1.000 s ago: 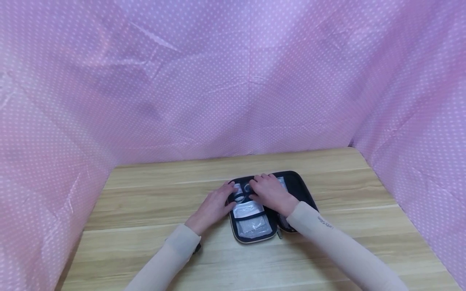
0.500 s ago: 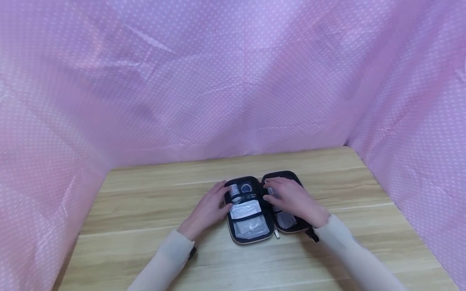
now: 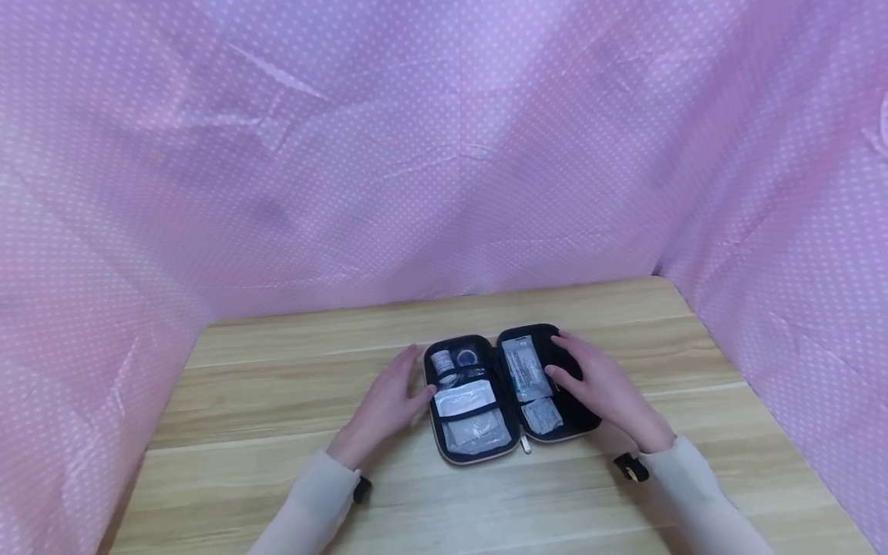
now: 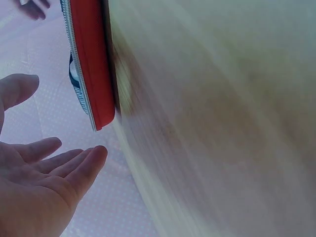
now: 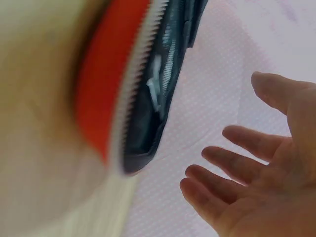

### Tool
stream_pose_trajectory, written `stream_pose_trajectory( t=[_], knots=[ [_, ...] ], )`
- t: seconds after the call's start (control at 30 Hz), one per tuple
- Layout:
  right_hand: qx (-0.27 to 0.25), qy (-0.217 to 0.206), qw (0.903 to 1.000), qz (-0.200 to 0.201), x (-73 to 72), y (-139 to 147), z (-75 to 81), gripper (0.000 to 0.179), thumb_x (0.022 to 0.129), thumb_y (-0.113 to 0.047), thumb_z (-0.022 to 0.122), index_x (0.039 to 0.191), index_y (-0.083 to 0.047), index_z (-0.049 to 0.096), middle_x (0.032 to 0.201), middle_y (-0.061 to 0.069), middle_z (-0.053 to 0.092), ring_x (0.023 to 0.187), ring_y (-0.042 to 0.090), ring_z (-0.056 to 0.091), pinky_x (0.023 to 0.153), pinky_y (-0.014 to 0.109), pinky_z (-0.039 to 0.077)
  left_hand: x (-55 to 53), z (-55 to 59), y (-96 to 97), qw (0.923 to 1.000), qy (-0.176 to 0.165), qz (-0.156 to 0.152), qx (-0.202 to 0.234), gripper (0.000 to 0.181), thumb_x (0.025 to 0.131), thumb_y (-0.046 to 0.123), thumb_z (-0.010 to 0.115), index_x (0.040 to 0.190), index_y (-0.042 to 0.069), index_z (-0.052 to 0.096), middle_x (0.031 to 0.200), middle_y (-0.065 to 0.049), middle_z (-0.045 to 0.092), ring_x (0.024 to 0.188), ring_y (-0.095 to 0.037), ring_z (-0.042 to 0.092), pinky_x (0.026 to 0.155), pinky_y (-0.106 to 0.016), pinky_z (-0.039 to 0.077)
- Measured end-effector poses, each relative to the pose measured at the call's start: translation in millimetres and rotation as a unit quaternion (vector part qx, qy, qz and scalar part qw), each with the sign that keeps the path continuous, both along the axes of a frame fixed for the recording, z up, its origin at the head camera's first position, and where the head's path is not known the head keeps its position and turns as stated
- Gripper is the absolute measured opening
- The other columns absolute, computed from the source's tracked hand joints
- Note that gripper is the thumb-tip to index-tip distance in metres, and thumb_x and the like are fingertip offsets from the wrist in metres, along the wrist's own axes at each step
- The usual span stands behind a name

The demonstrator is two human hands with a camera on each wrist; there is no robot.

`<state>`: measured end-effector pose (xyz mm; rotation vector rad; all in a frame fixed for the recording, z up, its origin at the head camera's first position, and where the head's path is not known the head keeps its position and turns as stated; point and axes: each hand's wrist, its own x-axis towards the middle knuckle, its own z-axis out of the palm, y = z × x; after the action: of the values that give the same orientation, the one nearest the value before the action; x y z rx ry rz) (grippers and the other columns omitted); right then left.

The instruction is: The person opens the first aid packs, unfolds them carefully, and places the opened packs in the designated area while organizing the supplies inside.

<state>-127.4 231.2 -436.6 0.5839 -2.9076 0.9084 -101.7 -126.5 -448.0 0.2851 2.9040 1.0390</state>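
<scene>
A zippered case (image 3: 579, 410) lies unfolded on the table, black inside; the wrist views show its red shell (image 4: 91, 64). Elastic bands cross the left half over a small white roll (image 3: 442, 362), a round ring-like item (image 3: 467, 358), a white packet (image 3: 465, 398) and a clear packet (image 3: 479, 434). In the right half lie a long printed packet (image 3: 526, 368) and a smaller packet (image 3: 542, 417). My left hand (image 3: 384, 401) is beside the left edge, fingers extended, holding nothing. My right hand (image 3: 613, 389), fingers spread, hovers by the right edge and holds nothing.
The case stands on a wood-grain table (image 3: 277, 385). Pink dotted cloth (image 3: 444, 154) hangs behind and on both sides. A zipper pull (image 3: 526, 445) sticks out at the front of the fold. A dark strap (image 3: 631, 467) shows at the right wrist.
My right hand has moved rightward from over the case's left half to its right edge, uncovering the packets. The left hand has drawn slightly back to the left.
</scene>
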Motion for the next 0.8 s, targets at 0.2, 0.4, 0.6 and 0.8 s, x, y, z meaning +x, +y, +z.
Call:
stream_pose_trajectory(
  t=[0.2,0.4,0.6,0.8],
  knots=[
    [-0.011,-0.026,0.9991,-0.031,0.3,13.3,-7.6,0.063,0.103,-0.034,0.065,0.149,0.005,0.048,0.145,0.032,0.054,0.132,0.05,0.052,0.108,0.065,0.041,4.4,-2.6,-1.9,1.0,-0.004,-0.002,0.008,0.075,0.096,0.031,0.073,0.156,0.0,0.04,0.161,-0.023,0.039,0.147,-0.041,0.038,0.12,-0.055,0.031],
    [-0.01,-0.063,0.997,-0.045,-2.8,20.5,-15.0,0.062,0.103,-0.036,0.064,0.147,0.006,0.05,0.134,0.031,0.062,0.122,0.048,0.061,0.101,0.064,0.047,7.4,-7.4,-0.9,0.9998,-0.021,0.002,0.002,0.075,0.097,0.031,0.072,0.156,-0.001,0.04,0.159,-0.023,0.041,0.147,-0.039,0.039,0.12,-0.054,0.032],
    [0.001,-0.085,0.9949,-0.054,-4.1,22.1,-20.0,0.065,0.103,-0.037,0.063,0.144,0.011,0.051,0.125,0.035,0.065,0.115,0.047,0.065,0.097,0.062,0.051,8.2,-10.2,3.8,0.9996,-0.027,-0.01,0.006,0.07,0.097,0.029,0.072,0.155,0.003,0.044,0.155,-0.017,0.05,0.144,-0.033,0.046,0.119,-0.05,0.037],
    [-0.013,-0.086,0.9946,-0.057,-4.5,21.7,-21.3,0.063,0.103,-0.034,0.064,0.146,0.009,0.05,0.13,0.035,0.062,0.116,0.048,0.064,0.098,0.062,0.051,9.0,-10.5,6.8,0.9992,-0.038,-0.015,-0.005,0.07,0.099,0.03,0.07,0.153,-0.005,0.043,0.154,-0.022,0.048,0.144,-0.036,0.045,0.118,-0.051,0.038]
  ],
)
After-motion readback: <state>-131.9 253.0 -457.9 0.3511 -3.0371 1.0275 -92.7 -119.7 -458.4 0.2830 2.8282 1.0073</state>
